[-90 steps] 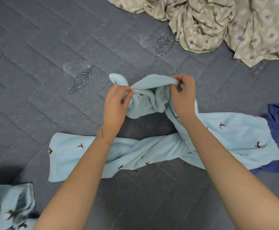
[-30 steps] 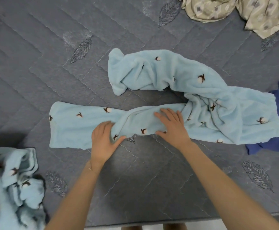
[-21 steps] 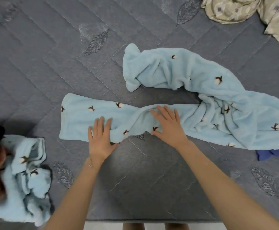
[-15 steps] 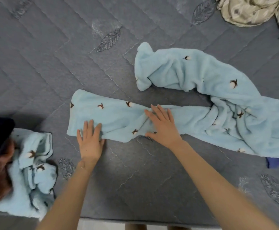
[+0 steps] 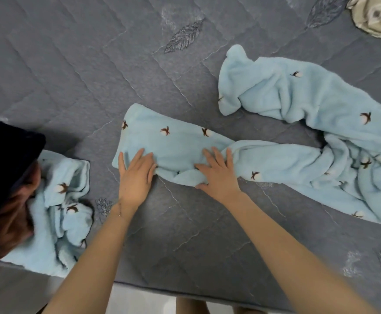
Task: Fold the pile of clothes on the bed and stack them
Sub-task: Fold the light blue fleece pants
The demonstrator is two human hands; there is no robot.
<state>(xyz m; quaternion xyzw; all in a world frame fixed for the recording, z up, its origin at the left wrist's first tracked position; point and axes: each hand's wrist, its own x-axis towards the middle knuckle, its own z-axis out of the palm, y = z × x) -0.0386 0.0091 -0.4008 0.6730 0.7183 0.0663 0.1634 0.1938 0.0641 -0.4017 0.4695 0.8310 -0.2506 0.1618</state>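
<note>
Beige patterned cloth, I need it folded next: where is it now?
In the head view, the beige patterned cloth lies at the top right corner on the grey quilt, beyond the light blue garment.

Centre of your view: pale blue fleece garment [image 5: 309, 105] dotted with brown-and-white cotton sprigs. Lower left: your second bundle [image 5: 69, 177], same blue and motif. Bed cover [image 5: 71, 75]: slate grey, quilted chevrons, embroidered leaves. Upper right: beige cloth [image 5: 375, 19], grey diamond print.

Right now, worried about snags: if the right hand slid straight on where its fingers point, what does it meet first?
More of the blue trouser leg under the right hand, then bare quilt; it probably passes left of the other leg.
</note>
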